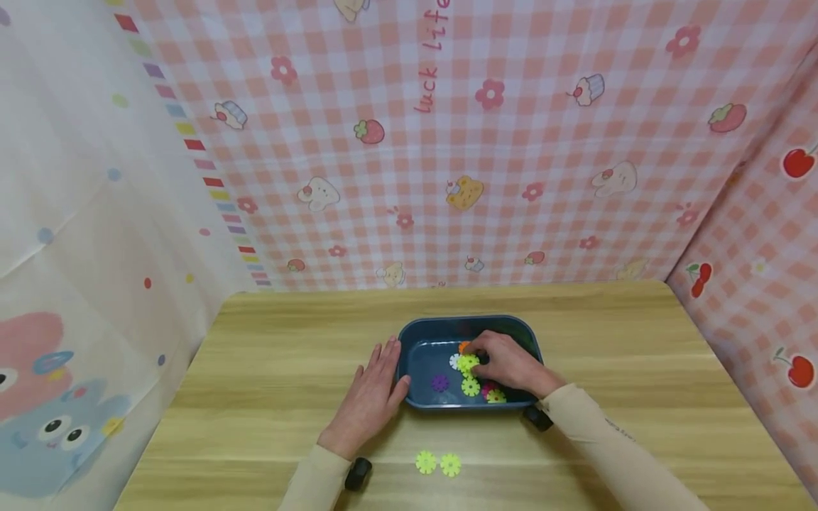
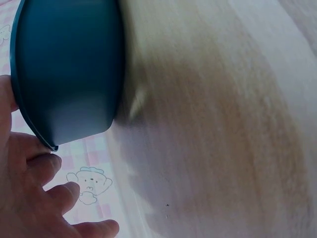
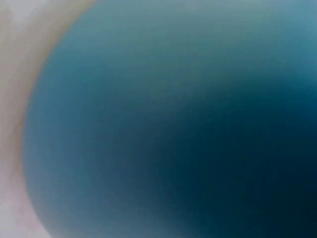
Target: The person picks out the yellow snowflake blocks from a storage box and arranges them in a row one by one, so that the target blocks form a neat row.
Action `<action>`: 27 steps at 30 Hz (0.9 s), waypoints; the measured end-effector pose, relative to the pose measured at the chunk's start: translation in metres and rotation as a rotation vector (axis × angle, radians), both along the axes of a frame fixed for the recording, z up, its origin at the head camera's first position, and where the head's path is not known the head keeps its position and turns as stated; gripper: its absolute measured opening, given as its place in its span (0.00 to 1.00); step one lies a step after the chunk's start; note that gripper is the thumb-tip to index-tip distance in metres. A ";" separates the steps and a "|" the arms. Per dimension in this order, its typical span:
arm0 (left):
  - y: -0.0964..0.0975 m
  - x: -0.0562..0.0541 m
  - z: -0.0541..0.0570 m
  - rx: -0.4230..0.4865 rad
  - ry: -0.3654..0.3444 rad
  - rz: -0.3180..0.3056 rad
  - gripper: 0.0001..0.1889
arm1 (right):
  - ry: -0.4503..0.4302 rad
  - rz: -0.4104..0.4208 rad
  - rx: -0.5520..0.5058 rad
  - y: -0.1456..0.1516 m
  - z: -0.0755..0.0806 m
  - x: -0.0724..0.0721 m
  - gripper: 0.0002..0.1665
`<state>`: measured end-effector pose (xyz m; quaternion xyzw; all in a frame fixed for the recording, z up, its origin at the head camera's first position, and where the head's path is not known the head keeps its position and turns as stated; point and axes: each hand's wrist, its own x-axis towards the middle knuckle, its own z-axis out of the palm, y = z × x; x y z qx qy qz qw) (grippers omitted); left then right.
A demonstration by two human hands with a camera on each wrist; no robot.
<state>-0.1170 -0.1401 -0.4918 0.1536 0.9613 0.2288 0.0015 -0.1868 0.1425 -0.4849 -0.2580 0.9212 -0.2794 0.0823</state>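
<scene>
A dark blue tray (image 1: 422, 399) stands on the table with several notched plastic discs inside. My left hand (image 1: 366, 403) rests against its left rim, fingers extended; in the left wrist view the fingers (image 2: 42, 168) lie beside the tray wall (image 2: 74, 69). Inside the tray, my right hand (image 1: 508, 363) has thumb and forefinger bent around a yellow-green snowflake disc (image 1: 469, 365), pinching it. Close by lie a white disc (image 1: 455, 361), an orange disc (image 1: 464, 347), another yellow-green disc (image 1: 470, 386) and a purple disc (image 1: 439, 383). The blurred tray surface (image 3: 148, 124) fills most of the right wrist view.
Two yellow-green discs (image 1: 438, 463) lie side by side on the wooden table (image 1: 268, 369) in front of the tray. Near the tray's front right corner are a magenta disc (image 1: 488, 389) and a yellow-green one. A checked cloth (image 1: 409, 163) hangs behind the table.
</scene>
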 end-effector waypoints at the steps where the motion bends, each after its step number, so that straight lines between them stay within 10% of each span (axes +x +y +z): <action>1: 0.000 0.000 0.000 -0.001 0.000 0.001 0.35 | 0.004 -0.004 -0.008 0.001 0.001 0.001 0.17; 27: 0.000 -0.001 -0.001 0.025 0.000 0.007 0.35 | 0.014 -0.055 -0.206 0.022 0.030 0.043 0.19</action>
